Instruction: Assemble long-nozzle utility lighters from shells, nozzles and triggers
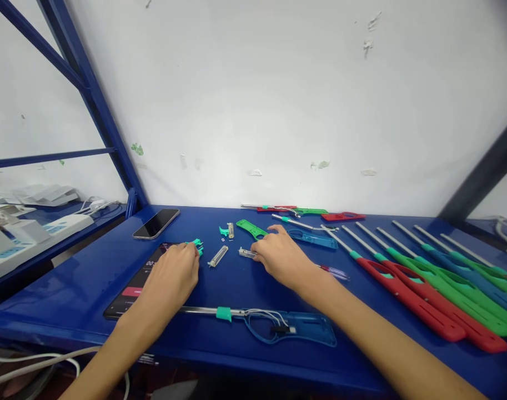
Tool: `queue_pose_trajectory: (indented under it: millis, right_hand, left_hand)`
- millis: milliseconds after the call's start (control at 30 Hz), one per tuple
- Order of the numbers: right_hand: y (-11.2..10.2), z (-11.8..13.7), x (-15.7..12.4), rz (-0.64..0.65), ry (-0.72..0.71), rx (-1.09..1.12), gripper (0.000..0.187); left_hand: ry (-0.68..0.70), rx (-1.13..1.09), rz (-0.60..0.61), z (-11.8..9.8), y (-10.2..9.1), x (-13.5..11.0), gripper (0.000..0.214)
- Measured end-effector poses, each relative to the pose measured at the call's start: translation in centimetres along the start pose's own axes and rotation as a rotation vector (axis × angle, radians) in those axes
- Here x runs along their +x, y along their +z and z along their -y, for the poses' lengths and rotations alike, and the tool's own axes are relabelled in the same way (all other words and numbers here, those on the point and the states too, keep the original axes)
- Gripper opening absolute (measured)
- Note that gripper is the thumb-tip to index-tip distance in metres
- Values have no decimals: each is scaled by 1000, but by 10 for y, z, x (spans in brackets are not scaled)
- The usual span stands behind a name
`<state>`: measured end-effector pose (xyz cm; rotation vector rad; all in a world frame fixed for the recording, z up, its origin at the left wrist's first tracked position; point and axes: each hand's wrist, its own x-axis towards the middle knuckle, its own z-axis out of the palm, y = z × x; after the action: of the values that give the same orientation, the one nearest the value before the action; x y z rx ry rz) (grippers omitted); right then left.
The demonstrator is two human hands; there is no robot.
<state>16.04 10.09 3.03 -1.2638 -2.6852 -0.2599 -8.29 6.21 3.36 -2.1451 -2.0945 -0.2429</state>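
My left hand (pixel 176 272) is over the edge of a phone, its fingers curled onto small teal plastic pieces (pixel 199 246). My right hand (pixel 284 253) has thumb and fingers closed around the end of a clear lighter fuel tank (pixel 245 253); its far end sticks out to the left. Between the hands lies another clear fuel tank (pixel 218 256), with a third tank (pixel 230 230) and a teal trigger (pixel 223 231) behind it. In front lies an opened blue lighter half-shell (pixel 315 328) with metal tube, teal collar and white wires. A green shell half (pixel 251 229) lies beyond my right hand.
Several assembled long-neck lighters (pixel 415 300) in red, green and blue lie at right. A screwdriver (pixel 335 273) is beside my right wrist. One lit phone (pixel 132 291) and one dark phone (pixel 156 223) lie left. More shells (pixel 342 216) line the wall; a power strip (pixel 68 224) stands far left.
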Motion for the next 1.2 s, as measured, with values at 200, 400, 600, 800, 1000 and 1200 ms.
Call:
queue_pose_trajectory:
  millis: [200,400,600,800,1000,1200]
  right_hand:
    - [4,2,-8,-96,45,96,28]
    - [-21,20,-37,-162,118,221,23]
    - [-48,56,-72,-272,292,522,14]
    - [-55,74,-74,-253,336,710,13]
    - [-52,76,-70,-201,273,732,11]
    - [-45,76,-69,-326,181,680,12]
  left_hand:
    - [45,-387,-47,-13,-10,-6,16]
    - [79,-1078,-30,-18,-31,-42,38]
    - [-101,-1532,-105,-6,-27,-49,28]
    - [-163,-1616,-32,-1,-18,-55,33]
    - [-70,-1570,39,-5,-22,-63,30]
    - [-64,-1560,86,-8,-27,-68,29]
